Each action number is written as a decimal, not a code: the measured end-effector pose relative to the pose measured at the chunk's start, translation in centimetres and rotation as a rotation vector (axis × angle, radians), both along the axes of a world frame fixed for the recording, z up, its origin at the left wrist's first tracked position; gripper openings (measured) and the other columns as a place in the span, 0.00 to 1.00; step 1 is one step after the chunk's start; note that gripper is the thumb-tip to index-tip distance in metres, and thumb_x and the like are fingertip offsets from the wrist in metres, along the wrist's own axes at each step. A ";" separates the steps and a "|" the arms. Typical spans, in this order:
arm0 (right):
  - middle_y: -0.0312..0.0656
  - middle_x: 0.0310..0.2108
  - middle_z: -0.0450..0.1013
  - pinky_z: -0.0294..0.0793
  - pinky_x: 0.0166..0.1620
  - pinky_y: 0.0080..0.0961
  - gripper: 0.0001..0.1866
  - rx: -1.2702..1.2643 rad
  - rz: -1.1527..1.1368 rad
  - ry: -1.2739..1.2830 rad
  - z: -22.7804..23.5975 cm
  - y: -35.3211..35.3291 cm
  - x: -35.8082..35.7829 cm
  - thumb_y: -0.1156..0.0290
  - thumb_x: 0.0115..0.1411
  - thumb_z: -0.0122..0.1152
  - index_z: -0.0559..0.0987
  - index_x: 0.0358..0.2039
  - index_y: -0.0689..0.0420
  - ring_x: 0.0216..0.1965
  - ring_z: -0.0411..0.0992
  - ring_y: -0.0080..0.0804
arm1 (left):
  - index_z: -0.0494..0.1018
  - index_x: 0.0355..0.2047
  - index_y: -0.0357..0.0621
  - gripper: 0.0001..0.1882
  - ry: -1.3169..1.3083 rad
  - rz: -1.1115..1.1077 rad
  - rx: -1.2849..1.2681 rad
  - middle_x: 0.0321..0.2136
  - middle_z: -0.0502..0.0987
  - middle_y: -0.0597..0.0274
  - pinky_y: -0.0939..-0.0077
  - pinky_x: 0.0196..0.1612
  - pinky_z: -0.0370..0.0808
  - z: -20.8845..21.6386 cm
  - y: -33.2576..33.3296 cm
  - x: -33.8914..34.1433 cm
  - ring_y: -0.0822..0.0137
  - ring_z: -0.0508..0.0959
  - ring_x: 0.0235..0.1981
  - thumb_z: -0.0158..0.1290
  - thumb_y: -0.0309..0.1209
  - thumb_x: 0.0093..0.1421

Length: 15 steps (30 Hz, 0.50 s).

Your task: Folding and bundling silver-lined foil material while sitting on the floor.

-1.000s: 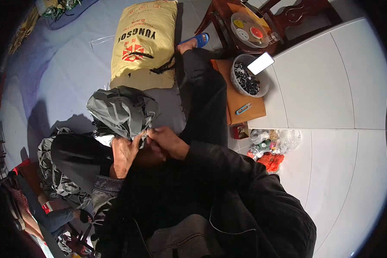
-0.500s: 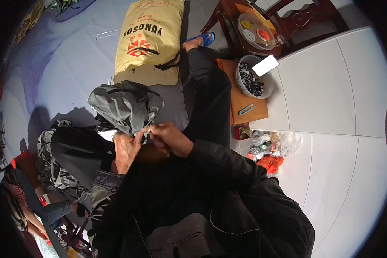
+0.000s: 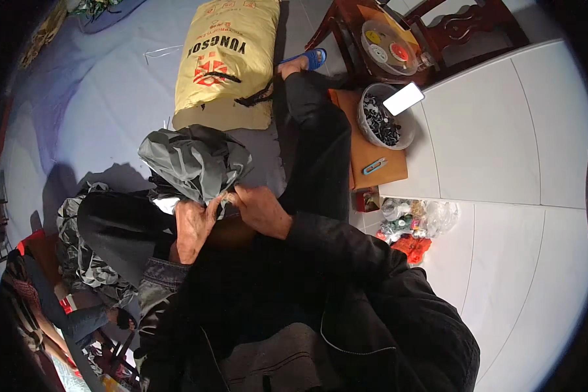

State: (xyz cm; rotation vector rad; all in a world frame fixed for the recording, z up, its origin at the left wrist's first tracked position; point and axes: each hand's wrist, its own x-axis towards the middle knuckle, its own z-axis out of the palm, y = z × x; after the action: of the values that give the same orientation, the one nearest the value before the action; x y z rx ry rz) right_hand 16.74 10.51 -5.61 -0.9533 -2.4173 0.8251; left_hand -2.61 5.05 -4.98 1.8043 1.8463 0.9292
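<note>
A bunched piece of thin grey, slightly shiny fabric point(image 3: 193, 160) lies over my lap in front of me. My left hand point(image 3: 193, 228) grips its near edge, thumb pressed on the cloth. Close beside it my right hand point(image 3: 262, 210) is closed, fingertips pinching the same edge where the two hands nearly meet. Whether a small part sits between the fingertips is hidden. Under the fabric, by my left hand, shows a small white patch point(image 3: 166, 204).
A stuffed yellow sack point(image 3: 232, 59) lies ahead. On the right, a brown box point(image 3: 379, 166) carries a tub of small dark pieces point(image 3: 382, 124), a white phone-like slab point(image 3: 404, 99) and blue thread snips point(image 3: 374, 166). More grey fabric point(image 3: 104, 271) is heaped at left, near another person's leg point(image 3: 88, 323).
The grey fabric has shifted slightly to the right. My right hand has turned a little, with its fingers drawn up toward the cloth edge; my left hand has barely moved.
</note>
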 end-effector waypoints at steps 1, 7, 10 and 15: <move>0.48 0.25 0.72 0.76 0.30 0.43 0.10 -0.001 0.000 0.000 -0.1 -0.1 -0.1 0.72 0.60 0.52 0.77 0.40 0.61 0.29 0.76 0.49 | 0.77 0.20 0.32 0.17 0.029 -0.011 0.015 0.08 0.63 0.49 0.62 0.16 0.59 0.3 0.1 0.1 0.54 0.63 0.08 0.61 0.32 0.62; 0.43 0.20 0.69 0.72 0.29 0.40 0.11 -0.978 -0.239 0.292 1.9 0.1 -0.7 0.67 0.65 0.52 0.78 0.38 0.62 0.24 0.74 0.38 | 0.68 0.07 0.35 0.29 0.080 0.037 0.052 0.08 0.65 0.43 0.58 0.14 0.61 0.1 0.2 0.3 0.42 0.69 0.10 0.65 0.39 0.59; 0.43 0.19 0.69 0.71 0.29 0.40 0.13 -1.232 -0.291 0.376 1.8 0.1 -0.5 0.65 0.67 0.52 0.77 0.36 0.63 0.23 0.73 0.36 | 0.68 0.07 0.35 0.30 0.139 0.006 0.087 0.08 0.65 0.43 0.58 0.14 0.61 0.2 0.0 0.3 0.42 0.68 0.10 0.64 0.39 0.59; 0.47 0.19 0.71 0.68 0.28 0.43 0.17 -1.093 -0.301 0.408 -0.1 -0.4 -0.4 0.62 0.68 0.51 0.72 0.31 0.65 0.22 0.72 0.42 | 0.68 0.07 0.35 0.30 0.163 -0.002 0.041 0.08 0.66 0.44 0.57 0.15 0.61 0.5 0.2 0.7 0.42 0.69 0.10 0.65 0.40 0.58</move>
State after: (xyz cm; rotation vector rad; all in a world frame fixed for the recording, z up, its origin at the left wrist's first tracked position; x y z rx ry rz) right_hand 16.36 10.06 -5.67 -1.2672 -1.3255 2.0280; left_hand -1.90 5.29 -4.51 1.9579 1.9345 0.8472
